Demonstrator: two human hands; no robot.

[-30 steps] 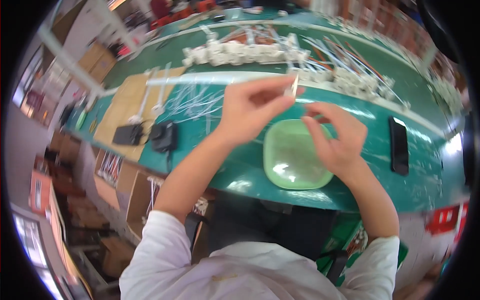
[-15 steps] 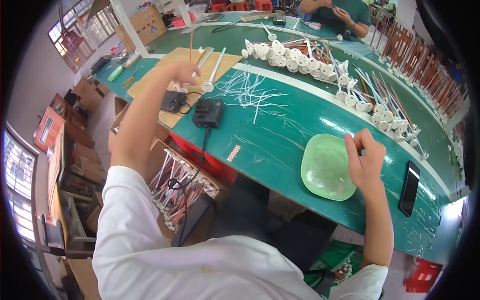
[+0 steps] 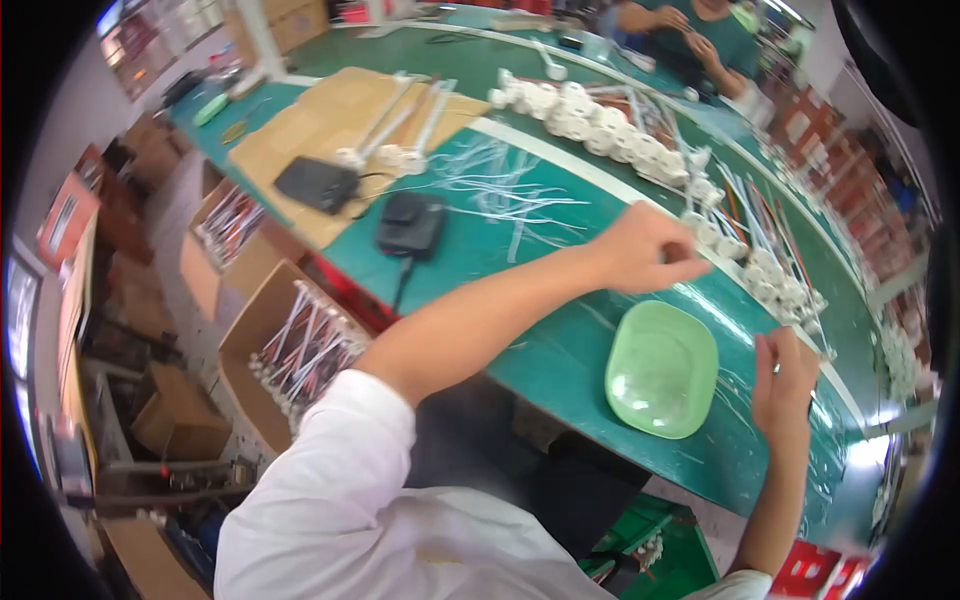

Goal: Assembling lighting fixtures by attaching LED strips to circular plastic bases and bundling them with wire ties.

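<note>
My left hand (image 3: 652, 248) reaches across to the right over the green table, a little blurred. Its fingers are half bent and apart, with nothing visible in them, close to the row of thin rods with white round heads (image 3: 655, 160). My right hand (image 3: 787, 375) is right of the light green square dish (image 3: 662, 370). Thumb and fingers there are pinched together, and a tiny bright spot shows between them, too small to name. On the brown cardboard sheet (image 3: 290, 130), several white-headed rods (image 3: 405, 158) lie side by side.
A black boxy device (image 3: 410, 222) with a cable and a flat black device (image 3: 318, 185) lie at left. Loose white strips (image 3: 510, 190) spread mid-table. Cartons of rods (image 3: 262, 400) stand below the left edge. Across the table sits another person (image 3: 700, 45).
My left hand has left the cardboard and swung right, above the dish. A brown rod it held upright now lies on the cardboard. My right hand has moved right, away from the dish.
</note>
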